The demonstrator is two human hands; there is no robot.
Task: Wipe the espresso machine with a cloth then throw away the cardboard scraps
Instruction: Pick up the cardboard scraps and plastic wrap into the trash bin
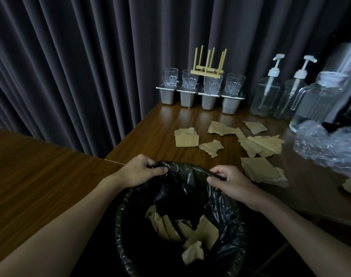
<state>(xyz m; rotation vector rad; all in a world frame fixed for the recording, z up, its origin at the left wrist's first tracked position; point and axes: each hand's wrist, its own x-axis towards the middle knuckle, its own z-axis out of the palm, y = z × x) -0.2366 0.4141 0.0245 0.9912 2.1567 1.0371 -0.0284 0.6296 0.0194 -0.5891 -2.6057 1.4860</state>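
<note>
While both hands grip the bag [190, 188] rim, left hand [139, 170] and right hand [228, 182] pinching it open, disposal is partly done: some scraps [258, 144] remain on the table [150, 136]. Next, free one hand to gather them.

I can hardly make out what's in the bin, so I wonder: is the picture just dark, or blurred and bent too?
Head view: dim overall, the black bin bag swallowing detail around its scraps; head view: pale reflections streak the table near the metal cups; head view: the wide lens bows the curtain folds, and the plastic wrap at the right edge looks smeared.
</note>
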